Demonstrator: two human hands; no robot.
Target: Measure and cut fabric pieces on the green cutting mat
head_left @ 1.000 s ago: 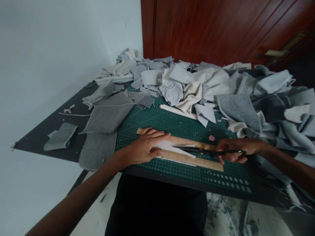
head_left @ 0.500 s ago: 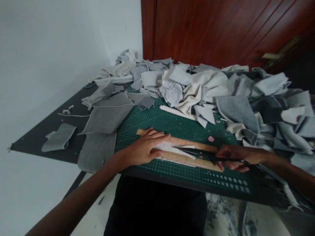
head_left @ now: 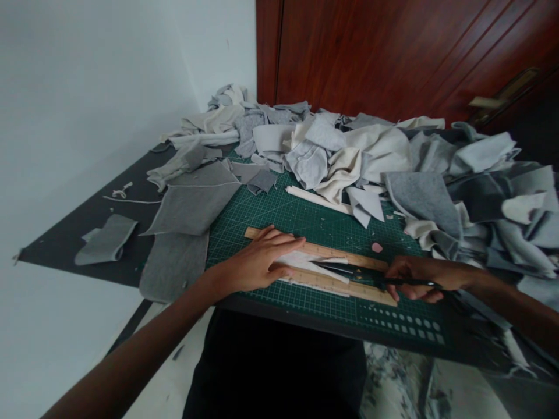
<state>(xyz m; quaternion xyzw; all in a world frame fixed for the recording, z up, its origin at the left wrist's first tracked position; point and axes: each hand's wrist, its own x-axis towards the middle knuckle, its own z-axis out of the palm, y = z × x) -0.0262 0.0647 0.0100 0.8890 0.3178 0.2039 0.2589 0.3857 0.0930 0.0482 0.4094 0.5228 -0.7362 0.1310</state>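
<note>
My left hand (head_left: 262, 262) lies with its fingers stretched out, pressing down a wooden ruler (head_left: 321, 250) and white fabric (head_left: 294, 258). A second wooden ruler (head_left: 325, 279) runs alongside, nearer to me. Between the rulers the fabric's right end is split into two narrow tails. In that split lie the thin dark blades of a long black tool, apparently scissors (head_left: 413, 282). My right hand (head_left: 419, 276) is closed around the black tool beside the rulers' right ends. Its grip is partly hidden and dim.
A green cutting mat (head_left: 244, 215) lies under the work on a dark table (head_left: 56, 256). Grey felt pieces (head_left: 192, 203) spread at the left. A heap of grey and cream scraps (head_left: 379, 151) lines the back and right, below a wooden door (head_left: 371, 52). A pink chip (head_left: 377, 247) lies on the mat.
The view has shifted slightly. Both hands keep nearly the same places, and the black tool still lies in the fabric's split.
</note>
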